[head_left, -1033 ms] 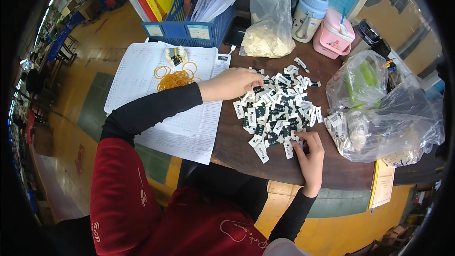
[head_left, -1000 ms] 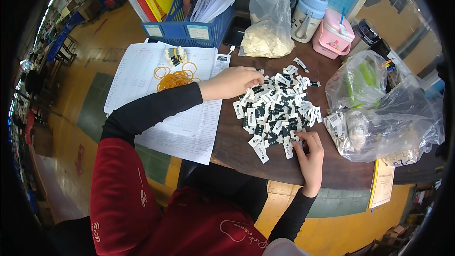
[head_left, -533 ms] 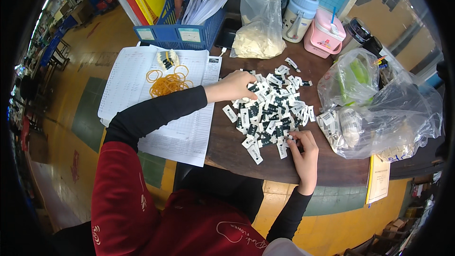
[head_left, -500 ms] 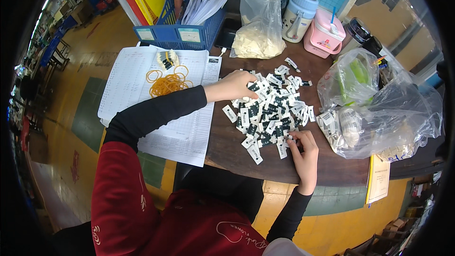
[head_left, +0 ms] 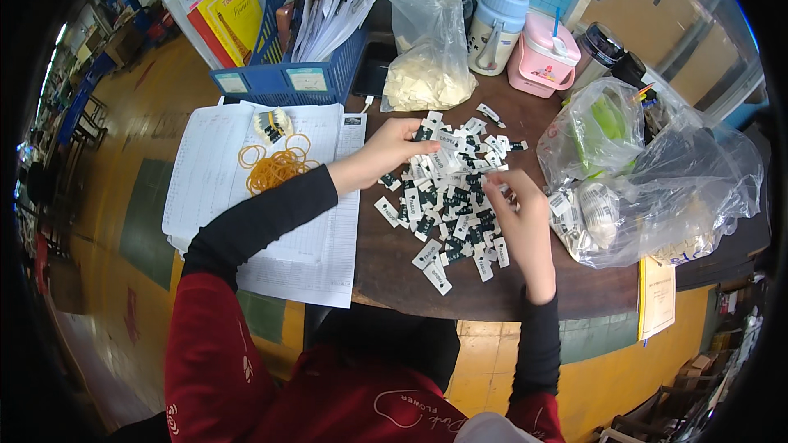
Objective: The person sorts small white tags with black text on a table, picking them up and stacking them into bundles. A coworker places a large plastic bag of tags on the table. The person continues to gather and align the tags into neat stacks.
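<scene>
A loose heap of small black and white labels [head_left: 460, 221] lies spread over the dark brown table [head_left: 394, 271]. Above the heap's far left side, my left hand [head_left: 386, 152] pinches a few labels [head_left: 443, 156] between thumb and fingers, their printed white faces showing. At the heap's right side is my right hand [head_left: 525, 205], thumb and fingertips drawn together; whatever is between them is too small to make out. Left of the heap, orange rubber bands [head_left: 279, 171] lie on papers [head_left: 205, 164], with a banded bundle of labels [head_left: 272, 125] just behind them.
A blue file rack [head_left: 275, 82] stands at the back left. Along the back are a clear bag of cream pieces [head_left: 428, 82], a blue-lidded flask [head_left: 497, 29] and a pink container [head_left: 542, 57]. Plastic bags [head_left: 657, 197] fill the right side. The table edge is near me.
My left hand has lifted off the heap with labels in its fingers. The right hand has moved farther from the near edge, up along the heap's right side. The view has shifted slightly.
</scene>
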Action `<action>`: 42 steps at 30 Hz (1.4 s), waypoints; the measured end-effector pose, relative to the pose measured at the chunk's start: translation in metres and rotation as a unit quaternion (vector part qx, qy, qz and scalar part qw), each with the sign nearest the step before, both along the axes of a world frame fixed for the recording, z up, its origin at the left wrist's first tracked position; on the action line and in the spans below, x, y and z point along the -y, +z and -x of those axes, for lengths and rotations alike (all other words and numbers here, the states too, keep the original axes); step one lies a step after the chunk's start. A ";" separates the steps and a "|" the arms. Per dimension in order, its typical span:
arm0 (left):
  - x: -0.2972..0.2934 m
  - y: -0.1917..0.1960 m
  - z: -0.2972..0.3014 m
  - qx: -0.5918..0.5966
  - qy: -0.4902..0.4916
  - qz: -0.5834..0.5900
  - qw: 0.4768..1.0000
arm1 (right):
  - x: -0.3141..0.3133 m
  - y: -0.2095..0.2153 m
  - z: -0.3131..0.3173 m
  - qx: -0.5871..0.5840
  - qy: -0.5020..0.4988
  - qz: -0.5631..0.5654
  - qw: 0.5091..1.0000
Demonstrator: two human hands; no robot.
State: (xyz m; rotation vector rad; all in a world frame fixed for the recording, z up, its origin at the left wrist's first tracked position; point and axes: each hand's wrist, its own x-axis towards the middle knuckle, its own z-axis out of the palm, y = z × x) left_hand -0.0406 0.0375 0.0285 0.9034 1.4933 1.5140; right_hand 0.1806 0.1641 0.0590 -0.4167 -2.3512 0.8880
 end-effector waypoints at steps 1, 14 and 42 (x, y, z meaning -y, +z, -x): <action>0.001 -0.003 -0.004 0.050 0.003 -0.010 0.999 | -0.004 0.001 0.018 0.012 -0.005 -0.014 1.000; 0.005 -0.022 -0.016 0.193 0.018 -0.075 0.978 | 0.002 -0.023 0.062 0.007 0.026 0.070 0.997; 0.006 -0.021 -0.020 -0.211 0.020 -0.052 0.976 | -0.016 -0.009 0.034 0.088 0.107 -0.007 0.990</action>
